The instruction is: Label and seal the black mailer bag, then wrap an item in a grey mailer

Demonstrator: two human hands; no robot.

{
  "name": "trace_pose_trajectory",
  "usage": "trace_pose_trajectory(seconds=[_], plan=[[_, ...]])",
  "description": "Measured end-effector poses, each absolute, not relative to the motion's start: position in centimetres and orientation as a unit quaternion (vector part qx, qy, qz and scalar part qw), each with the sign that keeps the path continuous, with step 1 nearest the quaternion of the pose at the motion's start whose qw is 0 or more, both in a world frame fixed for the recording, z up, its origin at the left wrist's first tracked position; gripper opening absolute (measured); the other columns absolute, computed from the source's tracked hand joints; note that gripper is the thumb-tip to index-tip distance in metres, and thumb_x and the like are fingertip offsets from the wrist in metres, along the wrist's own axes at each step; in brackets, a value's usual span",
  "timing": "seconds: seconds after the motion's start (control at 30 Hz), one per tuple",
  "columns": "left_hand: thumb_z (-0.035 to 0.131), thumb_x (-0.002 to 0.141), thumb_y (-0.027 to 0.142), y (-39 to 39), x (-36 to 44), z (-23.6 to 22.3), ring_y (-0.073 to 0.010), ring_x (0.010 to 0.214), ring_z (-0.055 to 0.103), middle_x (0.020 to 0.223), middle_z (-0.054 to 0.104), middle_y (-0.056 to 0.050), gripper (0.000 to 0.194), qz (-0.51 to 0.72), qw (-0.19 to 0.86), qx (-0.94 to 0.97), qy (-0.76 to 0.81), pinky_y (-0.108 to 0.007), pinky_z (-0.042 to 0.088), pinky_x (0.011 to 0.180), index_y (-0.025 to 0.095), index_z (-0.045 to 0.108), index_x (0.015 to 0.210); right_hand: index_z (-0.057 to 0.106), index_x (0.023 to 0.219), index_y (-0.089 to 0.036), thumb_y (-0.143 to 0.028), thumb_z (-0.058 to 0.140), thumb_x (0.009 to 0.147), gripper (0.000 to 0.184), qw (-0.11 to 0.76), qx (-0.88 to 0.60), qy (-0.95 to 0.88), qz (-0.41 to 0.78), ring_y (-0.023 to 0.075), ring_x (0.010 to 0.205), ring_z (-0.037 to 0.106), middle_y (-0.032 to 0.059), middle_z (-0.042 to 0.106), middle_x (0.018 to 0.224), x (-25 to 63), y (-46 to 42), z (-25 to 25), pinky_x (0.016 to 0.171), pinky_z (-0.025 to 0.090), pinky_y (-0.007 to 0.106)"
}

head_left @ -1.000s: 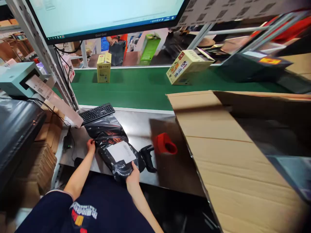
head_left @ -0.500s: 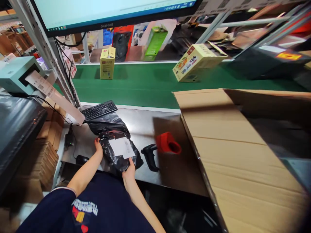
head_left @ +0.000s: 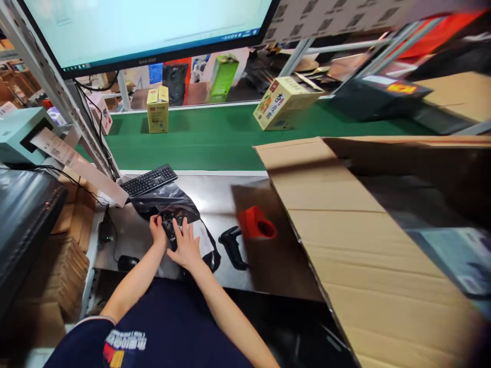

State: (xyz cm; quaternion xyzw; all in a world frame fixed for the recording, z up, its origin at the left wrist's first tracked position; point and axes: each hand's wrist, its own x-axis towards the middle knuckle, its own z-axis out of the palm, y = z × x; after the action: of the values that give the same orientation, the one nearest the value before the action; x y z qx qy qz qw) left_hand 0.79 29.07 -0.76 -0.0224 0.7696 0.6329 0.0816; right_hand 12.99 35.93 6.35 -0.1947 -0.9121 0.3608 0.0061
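Observation:
A shiny black plastic mailer bag (head_left: 211, 259) with a white label (head_left: 203, 239) lies on the metal bench in front of me. My left hand (head_left: 157, 230) is closed on the bag's left edge, its fingertips pinching the plastic. Across the bag's middle, my right hand (head_left: 186, 244) rests with its fingers spread, covering part of the label. Another piece of black plastic (head_left: 169, 197) lies behind the bag, against the keyboard (head_left: 149, 180). To the right are a black handheld barcode scanner (head_left: 233, 248) and a red tape roll or holder (head_left: 256, 223).
A large open cardboard box (head_left: 345, 240) fills the right side. Behind the bench runs a green conveyor belt (head_left: 199, 148) with yellow cartons (head_left: 158, 115). A monitor (head_left: 153, 30) hangs above. At left are a label printer (head_left: 23, 135) and a mouse (head_left: 127, 263).
My right hand has left the bag's lower right edge and moved up and left onto its top, fingers now spread. My left hand stays at the left edge. The view has shifted right.

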Motion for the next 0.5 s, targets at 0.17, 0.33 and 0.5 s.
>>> trace_pose_trajectory(seconds=[0.17,0.33,0.5], plan=[[0.045,0.101,0.036,29.1,0.7,2.6,-0.0193,0.091,0.066,0.096,0.071,-0.006,0.023,0.561,0.048,0.120,0.818,-0.030,0.054,0.088,0.021,0.063,0.099,0.046,0.160,-0.027,-0.004,0.046,0.089,0.075,0.019,-0.230,-0.925,0.302,0.0407,0.149,0.040,0.0117,0.036,0.168,10.4,39.2,7.0,0.117,0.042,0.061],[0.048,0.098,0.030,27.5,0.6,2.2,-0.0250,0.102,0.066,0.101,0.071,-0.010,0.021,0.444,0.004,0.109,0.889,-0.037,0.050,0.098,0.021,0.067,0.101,0.059,0.150,-0.028,-0.003,0.042,0.087,0.070,0.039,-0.250,-0.913,0.320,0.0333,0.140,0.052,0.0059,0.045,0.164,10.4,41.0,6.4,0.112,0.050,0.049],[0.053,0.096,0.030,28.0,1.8,1.0,-0.0227,0.095,0.070,0.098,0.073,-0.006,0.015,0.462,0.079,0.200,0.860,-0.034,0.052,0.092,0.023,0.063,0.105,0.057,0.153,-0.024,-0.008,0.040,0.092,0.065,0.040,-0.278,-0.909,0.307,0.0359,0.127,0.062,0.0114,0.044,0.164,9.1,41.8,6.9,0.104,0.053,0.050]])
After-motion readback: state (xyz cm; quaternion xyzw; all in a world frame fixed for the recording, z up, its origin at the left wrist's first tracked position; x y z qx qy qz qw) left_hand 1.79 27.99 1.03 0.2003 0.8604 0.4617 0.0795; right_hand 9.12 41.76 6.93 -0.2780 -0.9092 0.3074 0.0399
